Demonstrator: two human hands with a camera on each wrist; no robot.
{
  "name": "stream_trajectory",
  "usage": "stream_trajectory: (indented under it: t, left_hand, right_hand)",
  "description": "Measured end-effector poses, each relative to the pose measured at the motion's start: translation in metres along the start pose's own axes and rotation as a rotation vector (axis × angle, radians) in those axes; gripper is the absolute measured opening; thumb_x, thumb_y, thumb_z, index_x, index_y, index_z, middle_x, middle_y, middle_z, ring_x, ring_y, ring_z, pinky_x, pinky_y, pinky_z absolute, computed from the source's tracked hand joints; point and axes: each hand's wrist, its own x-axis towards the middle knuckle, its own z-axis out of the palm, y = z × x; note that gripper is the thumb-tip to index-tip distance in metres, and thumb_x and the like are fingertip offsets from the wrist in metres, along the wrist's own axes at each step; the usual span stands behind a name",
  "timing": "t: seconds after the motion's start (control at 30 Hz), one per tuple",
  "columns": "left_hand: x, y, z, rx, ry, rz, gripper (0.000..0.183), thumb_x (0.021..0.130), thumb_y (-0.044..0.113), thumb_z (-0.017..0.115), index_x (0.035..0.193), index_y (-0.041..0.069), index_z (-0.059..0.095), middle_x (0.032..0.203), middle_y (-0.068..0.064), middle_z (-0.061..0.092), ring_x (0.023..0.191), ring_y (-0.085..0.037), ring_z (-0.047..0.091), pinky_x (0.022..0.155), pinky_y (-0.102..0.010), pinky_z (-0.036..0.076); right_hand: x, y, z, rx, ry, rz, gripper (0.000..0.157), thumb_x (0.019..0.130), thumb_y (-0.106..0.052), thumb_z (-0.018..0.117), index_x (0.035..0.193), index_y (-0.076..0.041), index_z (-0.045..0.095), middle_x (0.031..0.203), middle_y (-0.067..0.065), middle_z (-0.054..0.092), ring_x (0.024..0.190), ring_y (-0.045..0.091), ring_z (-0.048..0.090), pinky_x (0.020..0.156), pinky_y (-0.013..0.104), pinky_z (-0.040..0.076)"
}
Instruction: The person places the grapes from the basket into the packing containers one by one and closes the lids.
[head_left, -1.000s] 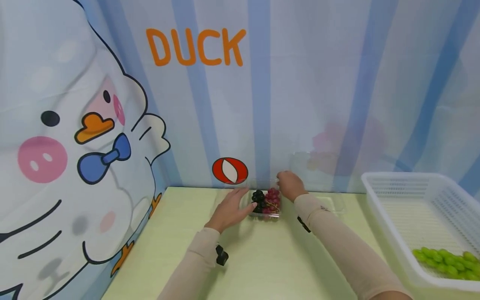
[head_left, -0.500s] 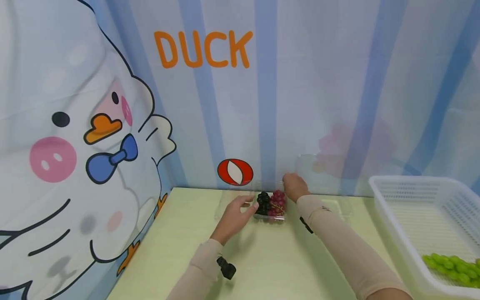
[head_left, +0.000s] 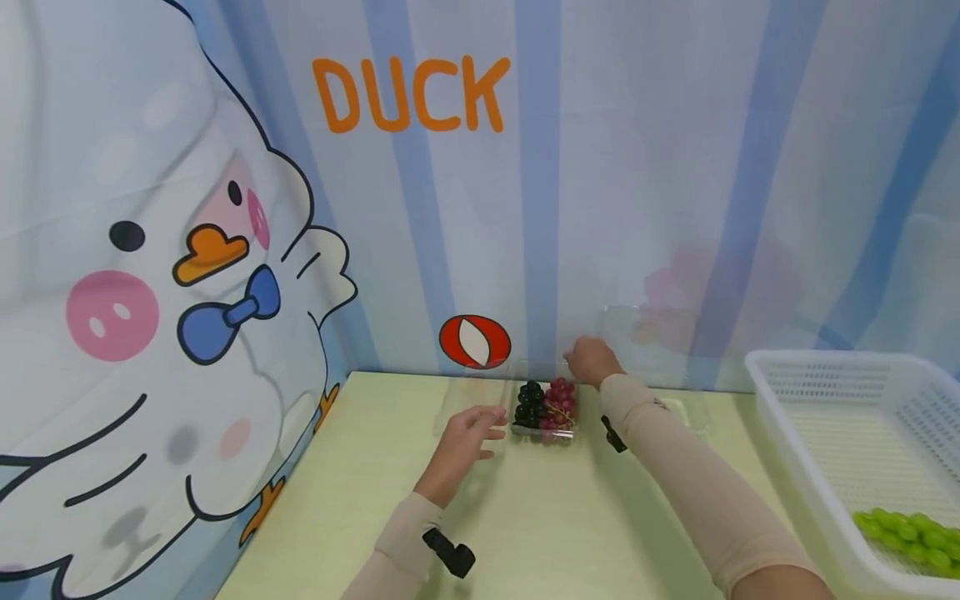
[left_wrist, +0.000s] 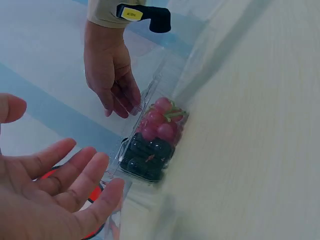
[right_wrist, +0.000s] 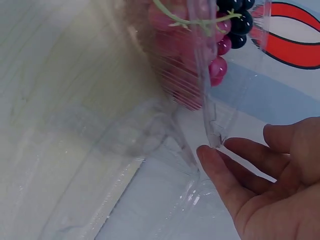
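Observation:
A clear plastic box [head_left: 543, 434] stands uncovered near the back of the table, dark grapes [head_left: 530, 405] in its left half and red grapes [head_left: 560, 402] with a pale green stem in its right half. My right hand [head_left: 594, 360] is at the box's back right corner. In the right wrist view, the thumb and fingers of that right hand [right_wrist: 270, 175] pinch the corner of the clear rim. My left hand [head_left: 462, 446] hovers just left of the box, apart from it. Its fingers are spread and loosely bent in the left wrist view, holding nothing.
Clear plastic [head_left: 472, 406] lies left of the box. Another clear container [head_left: 688, 410] is partly behind my right forearm. At the right, a white basket [head_left: 810, 492] holds green grapes [head_left: 911, 537]. A printed curtain [head_left: 585, 167] hangs along the table's back edge.
My left hand has drawn away from the box's left side, back towards me. My right hand remains at the back right corner. The head view has shifted slightly.

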Motion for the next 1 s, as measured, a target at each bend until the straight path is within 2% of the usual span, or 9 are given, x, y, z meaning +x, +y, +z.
stream_trajectory:
  t: [0.13,0.3,0.43,0.47,0.57,0.67,0.8,0.9,1.0]
  left_hand:
    - [-0.003,-0.005,-0.001,-0.103,-0.032,-0.095,0.072,0.088,0.065,0.051,0.13,0.007,0.057,0.129,-0.014,0.06,0.115,-0.027,0.06,0.095,-0.046,0.05]
    - [-0.006,-0.014,0.0,-0.273,-0.065,-0.173,0.075,0.094,0.06,0.046,0.136,-0.002,0.049,0.135,-0.021,0.054,0.123,-0.034,0.055,0.099,-0.047,0.047]
    - [-0.009,-0.02,0.0,-0.402,-0.092,-0.197,0.08,0.095,0.058,0.044,0.141,-0.007,0.039,0.138,-0.026,0.048,0.127,-0.039,0.05,0.1,-0.048,0.045]
    - [-0.01,-0.021,0.0,-0.428,-0.099,-0.201,0.082,0.096,0.059,0.043,0.142,-0.008,0.036,0.14,-0.028,0.046,0.128,-0.04,0.048,0.101,-0.049,0.044]
    - [-0.012,-0.024,-0.001,-0.507,-0.11,-0.226,0.085,0.096,0.06,0.041,0.144,-0.009,0.031,0.143,-0.03,0.04,0.131,-0.042,0.044,0.104,-0.051,0.041]
    - [-0.012,-0.027,-0.002,-0.575,-0.112,-0.249,0.088,0.095,0.062,0.039,0.146,-0.009,0.027,0.146,-0.031,0.035,0.133,-0.042,0.041,0.106,-0.052,0.038]
    - [-0.009,-0.029,-0.003,-0.645,-0.107,-0.267,0.094,0.093,0.066,0.038,0.148,-0.009,0.022,0.148,-0.031,0.032,0.135,-0.042,0.037,0.108,-0.053,0.035]
    - [-0.008,-0.031,-0.004,-0.674,-0.105,-0.275,0.096,0.092,0.068,0.036,0.148,-0.009,0.02,0.148,-0.031,0.031,0.136,-0.042,0.037,0.108,-0.052,0.035]
    - [-0.008,-0.032,-0.004,-0.701,-0.11,-0.274,0.097,0.093,0.069,0.034,0.148,-0.01,0.018,0.149,-0.032,0.029,0.136,-0.043,0.036,0.109,-0.052,0.034]
  right_hand:
    - [-0.001,0.0,-0.008,0.027,-0.039,0.031,0.043,0.102,-0.027,0.044,0.063,-0.009,0.047,0.069,0.01,0.054,0.069,0.024,0.053,0.07,0.042,0.046]
    - [-0.002,0.002,-0.016,0.128,-0.104,0.078,0.045,0.104,-0.033,0.034,0.069,-0.008,0.046,0.078,0.014,0.056,0.081,0.03,0.06,0.079,0.044,0.047]
    - [-0.003,0.003,-0.02,0.198,-0.16,0.12,0.048,0.104,-0.039,0.03,0.079,-0.004,0.051,0.098,0.021,0.062,0.093,0.033,0.068,0.089,0.046,0.049]
    - [-0.003,0.003,-0.021,0.215,-0.173,0.125,0.049,0.104,-0.039,0.029,0.083,-0.002,0.052,0.108,0.024,0.062,0.096,0.034,0.068,0.091,0.047,0.049]
    - [-0.004,0.001,-0.023,0.259,-0.201,0.138,0.052,0.104,-0.041,0.028,0.098,0.004,0.054,0.134,0.029,0.05,0.103,0.036,0.066,0.098,0.049,0.046]
    - [-0.005,-0.001,-0.026,0.283,-0.226,0.146,0.054,0.104,-0.041,0.027,0.109,0.007,0.051,0.147,0.029,0.035,0.108,0.038,0.064,0.101,0.049,0.043]
    - [-0.005,-0.002,-0.027,0.295,-0.251,0.161,0.061,0.104,-0.042,0.025,0.126,0.01,0.046,0.15,0.028,0.03,0.11,0.038,0.062,0.103,0.049,0.042]
    - [-0.006,-0.003,-0.029,0.312,-0.262,0.167,0.066,0.105,-0.043,0.023,0.142,0.011,0.033,0.152,0.028,0.026,0.111,0.039,0.061,0.104,0.049,0.041]
    - [-0.007,-0.002,-0.029,0.335,-0.262,0.169,0.068,0.105,-0.043,0.022,0.147,0.011,0.022,0.153,0.029,0.022,0.112,0.04,0.06,0.103,0.048,0.042]
